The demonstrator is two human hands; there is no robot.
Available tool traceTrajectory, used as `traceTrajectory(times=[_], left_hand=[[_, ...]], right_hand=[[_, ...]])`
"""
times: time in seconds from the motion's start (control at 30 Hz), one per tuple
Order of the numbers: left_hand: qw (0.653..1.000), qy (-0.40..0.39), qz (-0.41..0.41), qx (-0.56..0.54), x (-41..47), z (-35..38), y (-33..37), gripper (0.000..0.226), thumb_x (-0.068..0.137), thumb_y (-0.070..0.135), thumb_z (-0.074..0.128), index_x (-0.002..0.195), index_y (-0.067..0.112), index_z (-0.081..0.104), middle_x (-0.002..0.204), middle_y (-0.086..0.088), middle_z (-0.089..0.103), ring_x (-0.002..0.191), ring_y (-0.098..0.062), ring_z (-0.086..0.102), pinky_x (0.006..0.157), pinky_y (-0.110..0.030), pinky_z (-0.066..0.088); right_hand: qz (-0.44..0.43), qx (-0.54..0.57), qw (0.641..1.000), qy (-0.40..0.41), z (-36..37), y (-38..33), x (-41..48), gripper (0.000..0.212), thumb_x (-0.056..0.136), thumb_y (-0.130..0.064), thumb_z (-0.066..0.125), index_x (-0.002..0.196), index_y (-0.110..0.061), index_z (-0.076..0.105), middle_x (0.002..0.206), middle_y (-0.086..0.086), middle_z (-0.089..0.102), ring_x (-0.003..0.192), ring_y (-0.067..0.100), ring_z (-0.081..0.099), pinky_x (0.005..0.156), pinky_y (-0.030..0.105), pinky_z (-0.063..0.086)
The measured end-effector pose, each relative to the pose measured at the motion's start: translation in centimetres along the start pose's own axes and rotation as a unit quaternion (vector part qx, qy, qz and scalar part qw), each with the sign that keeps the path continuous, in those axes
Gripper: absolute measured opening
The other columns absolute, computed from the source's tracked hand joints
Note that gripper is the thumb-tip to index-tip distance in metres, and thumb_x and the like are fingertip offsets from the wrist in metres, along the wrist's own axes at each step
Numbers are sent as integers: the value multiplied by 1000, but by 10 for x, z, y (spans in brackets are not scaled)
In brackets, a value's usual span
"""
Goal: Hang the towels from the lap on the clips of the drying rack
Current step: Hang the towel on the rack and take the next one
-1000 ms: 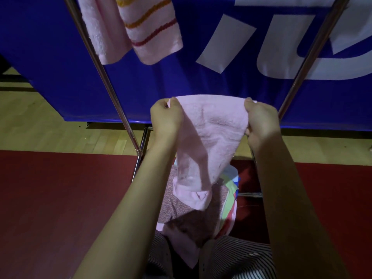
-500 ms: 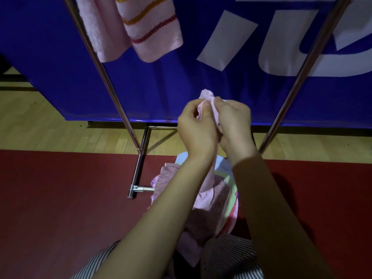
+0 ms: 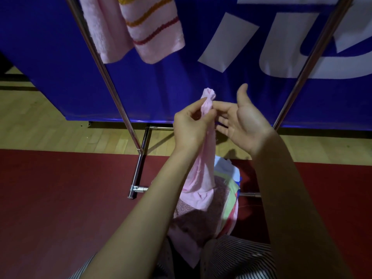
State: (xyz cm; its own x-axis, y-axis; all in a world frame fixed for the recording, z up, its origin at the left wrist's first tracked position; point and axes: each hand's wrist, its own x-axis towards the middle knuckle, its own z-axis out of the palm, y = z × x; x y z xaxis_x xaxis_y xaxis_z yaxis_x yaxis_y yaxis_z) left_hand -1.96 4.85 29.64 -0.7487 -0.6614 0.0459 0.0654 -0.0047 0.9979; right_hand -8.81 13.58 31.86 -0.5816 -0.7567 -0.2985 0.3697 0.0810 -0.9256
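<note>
Blue banner (image 3: 161,93) lettering illegible; left hand (image 3: 189,127) pinches towel (image 3: 203,172)

Entry, head view: we find the only lettering on the blue banner (image 3: 181,87) behind the drying rack (image 3: 312,57). It is large, white and slanted. We log one plain slanted bar (image 3: 228,42), then a shape that reads as a U (image 3: 281,63), then a fragment cut by the right edge (image 3: 354,31). The tops run out of frame, so we can read no whole word
</note>
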Motion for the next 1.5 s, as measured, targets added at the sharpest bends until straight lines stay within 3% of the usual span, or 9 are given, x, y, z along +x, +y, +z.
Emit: traceTrajectory(times=[0.23,0.3,0.43,0.57,0.77,0.97,1.1,1.27,1.5], left_hand=[[990,-100,-3,97,18,-19,-5,24,91,-3,50,82,15,63,72,6,63,61,7,56,63,-10,44],[982,-164,-5,95,20,-26,-3,28,92,-4,48,81,18,62,74,4,63,68,-1,56,67,-15,45],[974,-215,-10,70,20,-31,0,29,93,-4,45,84,19,62,79,-3,62,79,-16,55,77,-29,43],[981,-151,1,119,25,-33,-1,24,95,1,44,89,15,62,80,2,64,79,-14,57,75,-28,45],[981,-82,43,168,24,-30,-7,17,92,6,50,89,16,63,79,-3,66,75,-14,58,71,-35,49],[978,-42,180,93,23,-22,22,14,90,7,50,94,14,61,81,10,61,74,0,55,68,-16,42],[981,-38,130,142,25,-28,5,14,84,14,48,87,20,60,75,11,62,74,-7,56,70,-28,47],[978,-68,175,95,20,-29,31,18,91,0,49,94,14,59,79,10,59,72,3,53,68,-11,40],[971,-58,225,53,15,-31,54,17,91,-1,48,97,10,60,86,1,64,82,-6,59,73,-19,47]], right_hand=[[-77,-244,953,164,-19,13,-1,26,88,-33,61,110,-19,60,117,1,58,106,9,53,89,22,41],[-89,-254,952,150,-23,19,1,59,81,-24,71,131,-25,40,126,-5,43,114,7,44,88,19,39],[-70,-193,977,53,-33,28,4,48,81,-10,69,126,-12,53,118,6,64,106,21,62,87,30,51],[-106,-182,969,128,-27,24,1,12,86,-11,64,97,-13,68,107,29,65,84,25,60,76,43,46],[-159,-175,957,169,-12,25,0,14,86,-12,64,80,-23,69,95,29,67,77,22,54,69,39,41],[-299,-134,923,204,0,-2,-4,20,84,-5,64,85,-25,67,75,-10,67,70,-2,59,65,14,48],[-239,-204,933,177,2,11,-1,20,83,-1,64,86,-21,68,74,-10,65,63,-8,56,63,11,46],[-298,-150,920,206,8,-6,-8,13,85,-3,62,91,-14,67,76,-9,64,67,-5,57,63,11,46],[-350,-145,901,211,23,-25,-18,15,86,-8,62,85,-23,65,71,-16,65,71,-5,57,66,13,46]])
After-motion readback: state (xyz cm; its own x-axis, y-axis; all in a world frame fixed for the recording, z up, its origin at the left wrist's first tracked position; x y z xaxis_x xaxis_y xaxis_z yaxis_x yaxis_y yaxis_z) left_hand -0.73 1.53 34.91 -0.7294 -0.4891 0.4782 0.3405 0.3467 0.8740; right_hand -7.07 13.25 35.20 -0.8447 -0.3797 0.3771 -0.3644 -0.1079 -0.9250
